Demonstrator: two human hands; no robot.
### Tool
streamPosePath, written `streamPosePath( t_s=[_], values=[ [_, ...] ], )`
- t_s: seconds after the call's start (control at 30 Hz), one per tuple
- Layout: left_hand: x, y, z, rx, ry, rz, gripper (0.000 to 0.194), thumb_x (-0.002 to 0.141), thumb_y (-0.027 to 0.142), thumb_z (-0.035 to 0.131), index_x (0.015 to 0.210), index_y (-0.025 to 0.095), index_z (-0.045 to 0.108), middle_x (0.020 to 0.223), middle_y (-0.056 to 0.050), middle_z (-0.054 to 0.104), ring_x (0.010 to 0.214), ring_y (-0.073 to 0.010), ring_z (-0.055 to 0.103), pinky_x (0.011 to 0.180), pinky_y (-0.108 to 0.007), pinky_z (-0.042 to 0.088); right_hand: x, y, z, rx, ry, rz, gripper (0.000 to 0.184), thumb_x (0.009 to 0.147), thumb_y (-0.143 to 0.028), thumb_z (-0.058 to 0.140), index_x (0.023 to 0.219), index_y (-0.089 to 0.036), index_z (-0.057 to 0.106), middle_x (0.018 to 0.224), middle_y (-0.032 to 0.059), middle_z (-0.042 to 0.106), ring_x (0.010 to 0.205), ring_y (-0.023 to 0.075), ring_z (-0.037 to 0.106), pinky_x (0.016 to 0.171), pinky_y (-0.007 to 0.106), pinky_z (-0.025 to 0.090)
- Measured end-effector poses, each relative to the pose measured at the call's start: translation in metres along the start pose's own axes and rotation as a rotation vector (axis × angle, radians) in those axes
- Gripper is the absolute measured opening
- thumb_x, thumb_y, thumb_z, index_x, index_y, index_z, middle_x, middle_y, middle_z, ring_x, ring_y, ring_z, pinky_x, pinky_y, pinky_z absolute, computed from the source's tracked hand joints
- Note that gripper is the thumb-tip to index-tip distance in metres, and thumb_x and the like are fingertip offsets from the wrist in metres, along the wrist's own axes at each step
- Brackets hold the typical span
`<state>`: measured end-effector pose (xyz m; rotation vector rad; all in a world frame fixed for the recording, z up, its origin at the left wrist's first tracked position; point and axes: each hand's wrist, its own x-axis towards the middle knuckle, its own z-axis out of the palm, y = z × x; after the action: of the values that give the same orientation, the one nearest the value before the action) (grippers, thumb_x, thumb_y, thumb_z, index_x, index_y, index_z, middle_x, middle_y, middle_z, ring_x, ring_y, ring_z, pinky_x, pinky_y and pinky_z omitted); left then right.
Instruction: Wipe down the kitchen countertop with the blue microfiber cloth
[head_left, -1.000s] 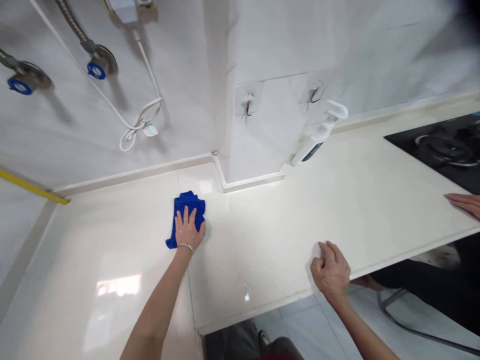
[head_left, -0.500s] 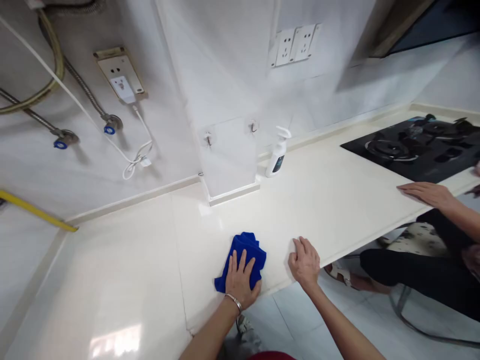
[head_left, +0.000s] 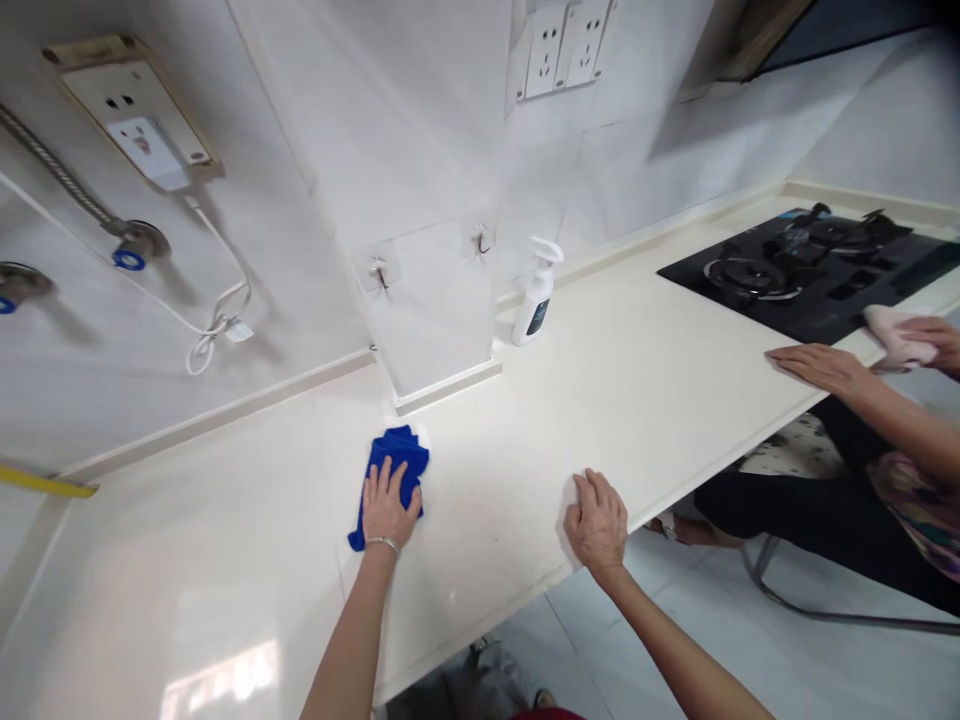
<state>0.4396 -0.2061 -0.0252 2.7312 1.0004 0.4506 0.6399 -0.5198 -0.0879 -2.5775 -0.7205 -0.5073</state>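
Head view: left hand (head_left: 390,512) splayed flat on blue cloth (head_left: 397,446), right hand (head_left: 598,522) curled inward on pale countertop (head_left: 630,400).

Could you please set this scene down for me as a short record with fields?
Left hand: spread flat on the blue cloth
Right hand: bent, resting on the counter at its front edge
Spray bottle: white, upright on the counter near the wall
Cooktop: black, set into the counter
Co-worker's hands: one on the counter, the other at a pale cloth
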Motion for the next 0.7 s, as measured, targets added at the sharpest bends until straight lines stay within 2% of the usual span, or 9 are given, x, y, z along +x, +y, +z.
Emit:
streamPosePath(
  t_s=[0.17,0.27,0.53,0.63,0.7],
  values=[
    [0.068,-0.012,0.004,0.011,0.047,-0.198,0.057,0.095,0.043,0.043,0.147,0.02,0.049,0.162,-0.008,0.035,0.151,-0.0381,0.024,0.124,-0.059,0.025,0.001,-0.001,-0.003,-0.023,-0.018,-0.015,0.054,0.085,-0.016,0.045,0.138,-0.015,0.05,0.145,0.0153,0.051,0.139,0.0306,0.041,0.114,0.052,0.036],
    [0.108,-0.02,0.009,-0.006,0.036,-0.239,0.057,0.097,0.042,0.037,0.148,0.02,0.048,0.162,-0.007,0.035,0.152,-0.037,0.022,0.125,-0.058,0.022,0.001,-0.001,-0.005,-0.032,-0.025,-0.019,0.055,0.085,-0.015,0.045,0.139,-0.016,0.049,0.146,0.0149,0.05,0.141,0.0305,0.04,0.114,0.053,0.037],
    [0.19,-0.033,0.02,0.022,-0.039,-0.197,0.056,0.098,0.04,0.032,0.148,0.018,0.046,0.163,-0.005,0.033,0.153,-0.0343,0.019,0.126,-0.054,0.018,0.006,-0.007,-0.012,-0.028,-0.054,0.021,0.055,0.085,-0.014,0.043,0.139,-0.019,0.049,0.146,0.013,0.051,0.141,0.0294,0.041,0.114,0.053,0.037],
    [0.22,-0.046,0.027,0.018,-0.021,-0.161,0.056,0.097,0.04,0.033,0.145,0.014,0.049,0.162,-0.007,0.036,0.152,-0.034,0.021,0.125,-0.054,0.02,0.011,-0.011,-0.014,-0.02,-0.075,0.044,0.055,0.083,-0.013,0.043,0.137,-0.019,0.05,0.145,0.0129,0.051,0.141,0.0288,0.04,0.114,0.052,0.037],
    [0.241,-0.059,0.034,0.019,0.003,-0.114,0.061,0.097,0.047,0.028,0.143,0.013,0.049,0.161,-0.008,0.037,0.151,-0.0333,0.022,0.123,-0.055,0.021,0.014,-0.013,-0.015,-0.007,-0.08,0.054,0.055,0.082,-0.011,0.043,0.135,-0.018,0.051,0.144,0.0132,0.051,0.14,0.0283,0.04,0.114,0.052,0.037]
  ],
)
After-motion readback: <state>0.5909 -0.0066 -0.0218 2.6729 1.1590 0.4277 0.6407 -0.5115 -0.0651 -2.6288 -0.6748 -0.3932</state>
